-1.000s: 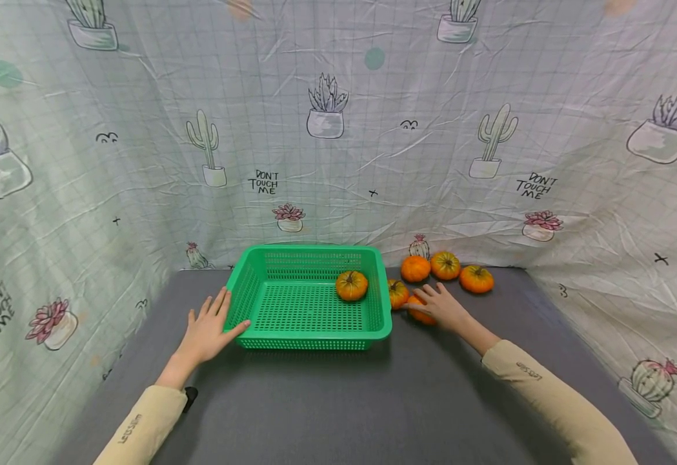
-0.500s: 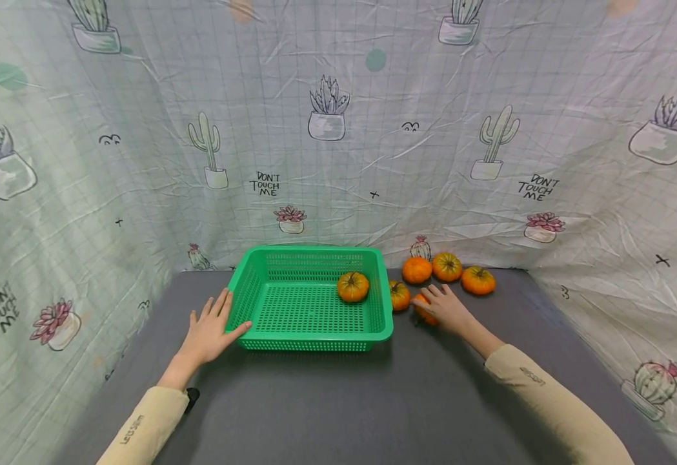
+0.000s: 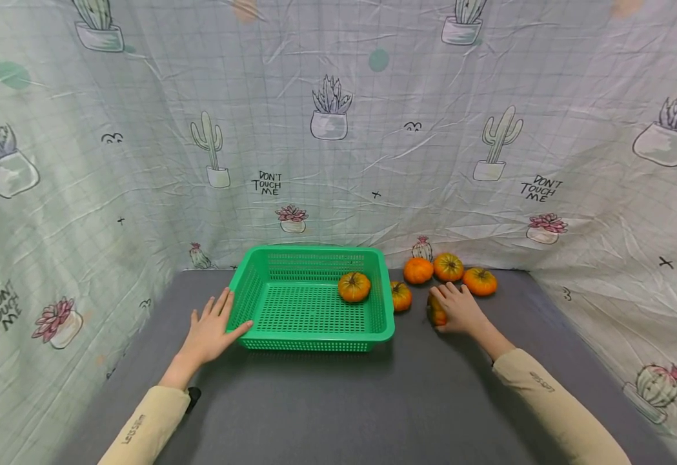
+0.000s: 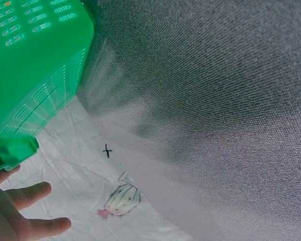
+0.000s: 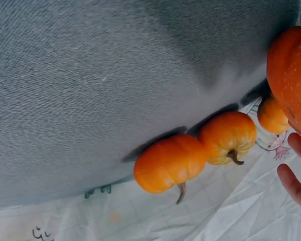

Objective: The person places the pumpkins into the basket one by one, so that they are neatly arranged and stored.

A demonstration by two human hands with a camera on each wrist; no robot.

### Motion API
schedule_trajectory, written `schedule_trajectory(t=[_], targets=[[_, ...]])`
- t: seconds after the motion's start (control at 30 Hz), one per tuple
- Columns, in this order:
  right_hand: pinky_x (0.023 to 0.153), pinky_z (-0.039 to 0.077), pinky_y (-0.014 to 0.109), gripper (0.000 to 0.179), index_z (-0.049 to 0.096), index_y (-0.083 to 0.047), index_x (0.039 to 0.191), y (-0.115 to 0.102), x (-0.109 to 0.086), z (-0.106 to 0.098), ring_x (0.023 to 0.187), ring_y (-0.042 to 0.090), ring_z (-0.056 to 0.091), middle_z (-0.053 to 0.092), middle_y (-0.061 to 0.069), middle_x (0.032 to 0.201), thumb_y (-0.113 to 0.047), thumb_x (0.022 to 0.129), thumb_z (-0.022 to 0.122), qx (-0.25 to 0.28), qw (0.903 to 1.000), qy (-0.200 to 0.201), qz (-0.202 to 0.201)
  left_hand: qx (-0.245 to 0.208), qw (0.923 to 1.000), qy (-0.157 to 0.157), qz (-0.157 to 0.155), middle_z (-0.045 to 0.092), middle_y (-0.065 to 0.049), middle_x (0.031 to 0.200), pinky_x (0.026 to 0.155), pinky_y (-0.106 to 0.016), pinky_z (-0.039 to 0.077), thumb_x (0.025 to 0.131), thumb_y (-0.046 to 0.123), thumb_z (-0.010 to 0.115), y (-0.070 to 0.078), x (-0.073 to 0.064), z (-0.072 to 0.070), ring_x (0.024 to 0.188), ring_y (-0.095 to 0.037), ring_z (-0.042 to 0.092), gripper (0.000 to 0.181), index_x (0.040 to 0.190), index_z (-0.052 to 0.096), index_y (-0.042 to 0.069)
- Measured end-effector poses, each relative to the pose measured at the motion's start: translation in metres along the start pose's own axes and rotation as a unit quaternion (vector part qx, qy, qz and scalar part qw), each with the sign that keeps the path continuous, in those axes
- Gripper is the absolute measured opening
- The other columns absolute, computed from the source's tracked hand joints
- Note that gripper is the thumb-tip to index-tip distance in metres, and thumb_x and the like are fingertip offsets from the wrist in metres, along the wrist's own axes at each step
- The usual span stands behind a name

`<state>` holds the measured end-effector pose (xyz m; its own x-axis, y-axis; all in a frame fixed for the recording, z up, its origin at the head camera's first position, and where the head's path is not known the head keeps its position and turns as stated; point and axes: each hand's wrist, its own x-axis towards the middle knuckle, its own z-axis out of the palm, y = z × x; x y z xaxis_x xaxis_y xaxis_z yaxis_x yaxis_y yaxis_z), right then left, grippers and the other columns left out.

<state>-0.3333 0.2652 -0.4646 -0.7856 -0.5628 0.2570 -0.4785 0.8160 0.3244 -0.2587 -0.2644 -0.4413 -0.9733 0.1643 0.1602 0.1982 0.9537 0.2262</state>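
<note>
a small pumpkin (image 3: pixel 435 312) is held by the right hand (image 3: pixel 460 310)

the small pumpkin is gripped between the thumb and the bent fingers of the right hand, over the desk (image 3: pixel 338 407), to the right of the green plastic basket (image 3: pixel 315 336). whether it is lifted or sits on the desk cannot be told. the fingers of the left hand (image 3: pixel 206 330) are spread wide, with the basket's left side touched and the thumb laid over the near rim.

one pumpkin in the basket (image 3: pixel 353 287) is seen near the right wall. a pumpkin beside the basket (image 3: pixel 401 297) is seen just outside that wall. by the cloth at the back (image 3: pixel 326 174), a row of three pumpkins (image 3: pixel 448 267) is seen.

the small pumpkin can be guessed to be hard and stiff, and not very heavy. its skin looks smooth, with pale specks, so it could be a bit slippery and could roll if let go. it would not be squashed by a firm squeeze, but it might be bruised by a drop. it is best held around its fat sides, with the thumb across from the fingers. the stem should not be pulled, as it might be snapped off.
</note>
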Motion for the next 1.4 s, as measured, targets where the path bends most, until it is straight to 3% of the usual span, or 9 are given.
schedule_trajectory(t=[0.27,0.47,0.77,1.1,1.4], targets=[[0.069,0.038,0.045,0.088,0.047,-0.009,0.126,0.001,-0.007,0.003,0.094,0.028,0.047,0.054,0.012,0.109,-0.061,0.058,0.071,0.025,0.9991,0.021,0.026,0.002,1.0,0.002,0.002,0.01,-0.017,0.15,0.094,-0.073,0.008,0.084,0.062,0.04,-0.001,0.0,-0.002,0.131,-0.048,0.013,0.089,0.144,0.009,0.004],[0.07,0.036,0.044,0.08,0.051,-0.006,0.12,-0.001,-0.009,0.002,0.095,0.03,0.046,0.054,0.014,0.105,-0.055,0.06,0.072,0.049,0.9975,0.024,0.045,0.0,1.0,0.0,0.003,0.01,-0.017,0.15,0.094,-0.072,0.009,0.084,0.062,0.04,0.0,0.002,-0.002,0.131,-0.048,0.013,0.089,0.144,0.009,0.004],[0.072,0.037,0.047,0.079,0.048,-0.005,0.113,-0.002,-0.014,0.007,0.094,0.034,0.048,0.054,0.017,0.102,-0.061,0.061,0.068,0.076,0.9921,0.014,0.098,0.0,1.0,0.003,0.004,0.01,-0.017,0.15,0.094,-0.072,0.009,0.084,0.062,0.04,0.0,0.001,0.001,0.131,-0.048,0.014,0.089,0.144,0.01,0.004],[0.073,0.036,0.047,0.075,0.052,-0.006,0.12,-0.004,-0.015,0.002,0.096,0.034,0.048,0.054,0.016,0.104,-0.059,0.067,0.065,0.1,0.9893,0.026,0.103,-0.004,1.0,-0.002,0.003,0.008,-0.017,0.15,0.094,-0.073,0.008,0.084,0.062,0.04,-0.001,0.001,0.0,0.132,-0.048,0.013,0.089,0.144,0.008,0.004],[0.071,0.036,0.045,0.075,0.052,-0.005,0.113,-0.011,-0.016,-0.006,0.09,0.034,0.047,0.053,0.017,0.098,-0.059,0.064,0.067,0.107,0.9865,0.053,0.112,-0.006,1.0,-0.002,0.003,0.008,-0.016,0.15,0.093,-0.073,0.009,0.084,0.062,0.04,-0.001,0.002,0.001,0.131,-0.048,0.014,0.089,0.144,0.009,0.004]])
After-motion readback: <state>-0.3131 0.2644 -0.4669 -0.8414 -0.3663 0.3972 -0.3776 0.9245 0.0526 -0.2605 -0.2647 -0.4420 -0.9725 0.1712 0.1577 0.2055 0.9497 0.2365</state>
